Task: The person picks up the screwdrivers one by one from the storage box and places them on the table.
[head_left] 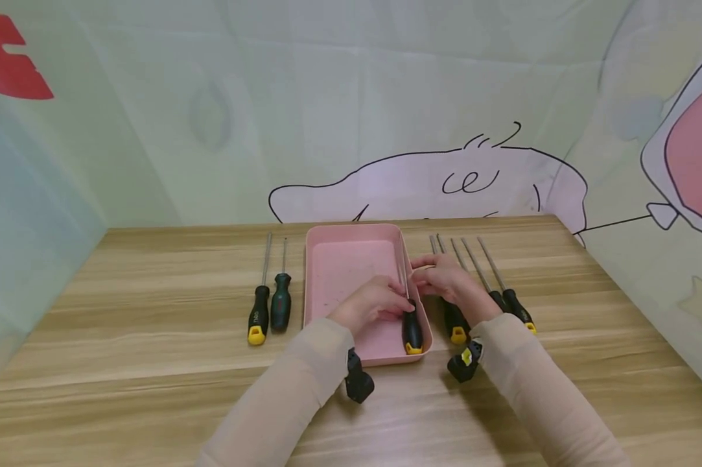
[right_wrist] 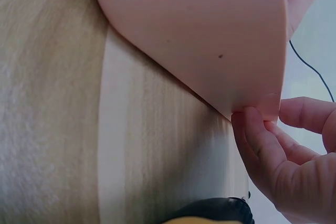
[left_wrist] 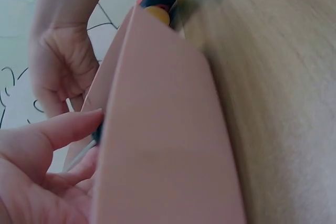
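A pink tray point(head_left: 351, 359) lies on the table, and a screwdriver point(head_left: 411, 329) with a black handle and yellow end rests along its right inner side, shaft pointing away. My left hand point(head_left: 373, 301) reaches into the tray and pinches this screwdriver near the top of its handle. In the left wrist view, the thumb touches the dark handle, which the tray wall mostly hides. My right hand point(head_left: 446, 279) grips the tray's right wall. The right wrist view shows its fingers point(right_wrist: 262, 140) against the outside of the wall, with the thumb at the rim.
Left of the tray lie a black-and-yellow screwdriver point(head_left: 259, 316) and a dark green one point(head_left: 281, 301). Several more screwdrivers point(head_left: 516, 308) lie side by side to its right, partly under my right hand and wrist. A printed cloth point(head_left: 351, 117) hangs behind the wooden table point(head_left: 152, 363).
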Tool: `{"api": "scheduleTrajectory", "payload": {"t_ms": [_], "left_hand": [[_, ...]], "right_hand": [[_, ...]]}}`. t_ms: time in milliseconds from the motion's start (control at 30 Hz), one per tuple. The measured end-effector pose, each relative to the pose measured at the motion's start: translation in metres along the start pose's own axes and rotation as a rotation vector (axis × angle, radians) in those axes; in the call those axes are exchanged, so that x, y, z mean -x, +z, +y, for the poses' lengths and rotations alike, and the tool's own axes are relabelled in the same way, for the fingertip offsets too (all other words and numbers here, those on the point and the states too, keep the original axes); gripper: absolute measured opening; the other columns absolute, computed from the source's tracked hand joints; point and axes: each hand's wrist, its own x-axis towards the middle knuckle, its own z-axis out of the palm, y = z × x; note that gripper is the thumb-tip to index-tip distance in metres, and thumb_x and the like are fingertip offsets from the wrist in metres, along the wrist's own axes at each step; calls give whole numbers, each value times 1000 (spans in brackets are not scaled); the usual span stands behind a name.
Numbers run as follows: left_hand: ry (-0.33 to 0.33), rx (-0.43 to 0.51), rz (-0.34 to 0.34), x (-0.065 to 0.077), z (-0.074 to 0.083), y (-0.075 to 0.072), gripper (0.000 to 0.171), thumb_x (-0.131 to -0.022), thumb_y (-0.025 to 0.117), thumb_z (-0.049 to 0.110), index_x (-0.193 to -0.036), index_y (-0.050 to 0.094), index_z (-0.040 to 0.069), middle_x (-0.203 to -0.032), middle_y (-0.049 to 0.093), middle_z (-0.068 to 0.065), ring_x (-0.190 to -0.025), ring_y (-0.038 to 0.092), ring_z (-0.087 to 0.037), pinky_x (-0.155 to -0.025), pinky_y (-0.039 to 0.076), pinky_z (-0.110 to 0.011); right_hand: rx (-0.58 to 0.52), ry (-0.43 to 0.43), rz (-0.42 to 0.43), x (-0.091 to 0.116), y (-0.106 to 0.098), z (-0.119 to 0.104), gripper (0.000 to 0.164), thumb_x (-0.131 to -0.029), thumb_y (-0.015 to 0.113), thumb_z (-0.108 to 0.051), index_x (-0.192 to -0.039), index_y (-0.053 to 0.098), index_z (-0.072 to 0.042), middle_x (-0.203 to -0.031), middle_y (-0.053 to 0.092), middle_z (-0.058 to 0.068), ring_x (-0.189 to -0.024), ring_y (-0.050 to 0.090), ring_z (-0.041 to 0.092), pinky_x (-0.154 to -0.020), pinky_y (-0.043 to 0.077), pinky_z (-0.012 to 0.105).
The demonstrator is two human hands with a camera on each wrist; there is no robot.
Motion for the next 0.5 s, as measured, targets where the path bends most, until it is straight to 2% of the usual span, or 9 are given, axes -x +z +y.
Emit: {"api": "scheduleTrajectory", "payload": {"t_ms": [167,300,500], "left_hand": [[-6,-24,-14,-1,-1,4,41,-77,69,-3,-109,44,2,-100,54,-11,-68,56,-19,-64,47,-31],[-11,-5,-22,-1,-1,6,41,-79,67,-4,-111,42,4,-99,52,-11,-67,56,-18,-63,48,-31],[-4,54,-31,-1,-1,7,41,-81,62,-7,-114,40,4,-117,49,-15,-73,57,-23,-72,53,-40]], "right_hand": [[-4,18,7,-2,-1,0,44,-85,54,5,-128,44,12,-95,56,14,-70,61,12,-73,54,29],[-7,22,7,-1,-1,0,44,-86,54,5,-128,44,11,-93,56,14,-69,60,12,-73,54,29],[-4,21,6,0,0,-1,43,-87,53,4,-129,43,11,-93,55,13,-69,60,12,-74,53,30]]}}
